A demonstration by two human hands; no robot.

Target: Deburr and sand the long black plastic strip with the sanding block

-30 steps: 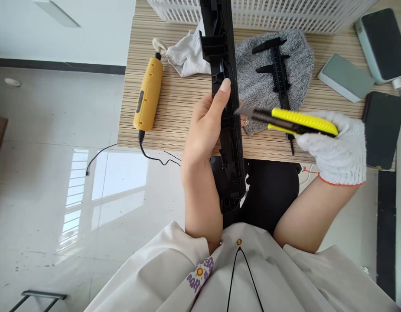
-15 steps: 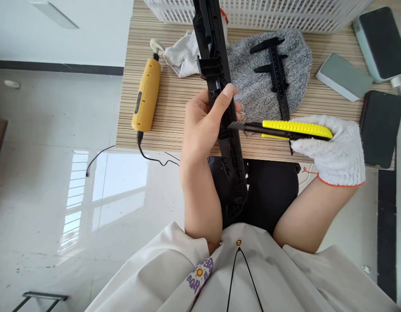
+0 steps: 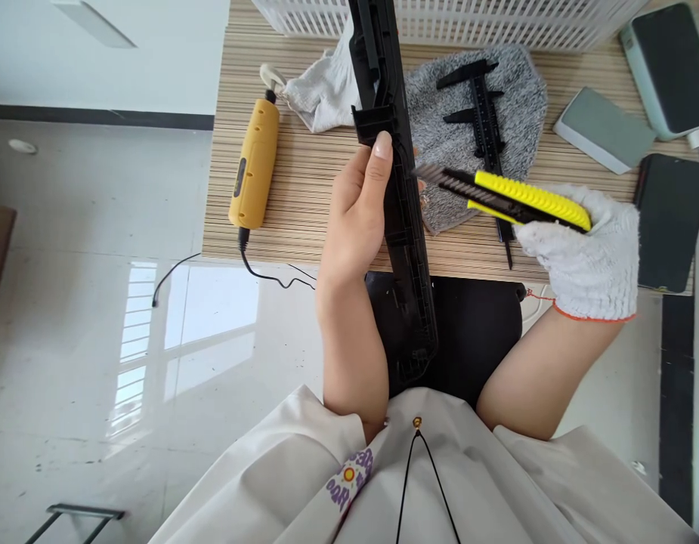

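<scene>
A long black plastic part (image 3: 403, 219) runs from the top of the view down over my lap. My bare left hand (image 3: 363, 200) is wrapped round its middle, thumb on top. In my right hand (image 3: 590, 245), which wears a white knit glove with an orange hem, is a yellow and black utility knife (image 3: 519, 198). Its blade is out and points left, the tip at the right edge of the black part; whether it touches cannot be told. Beyond the knife, a black caliper (image 3: 485, 128) lies on a grey cloth (image 3: 440, 98).
A yellow corded tool (image 3: 255, 166) lies on the left of the striped table (image 3: 304, 196), near a white glove (image 3: 326, 87). At the back stands a white basket (image 3: 496, 26). On the right are a grey-green box (image 3: 604, 130), a black phone (image 3: 672, 223) and a pale device (image 3: 666, 72).
The black part has shifted slightly right. My left thumb has moved up along it. The knife has tilted, its blade tip now higher up the part's right edge.
</scene>
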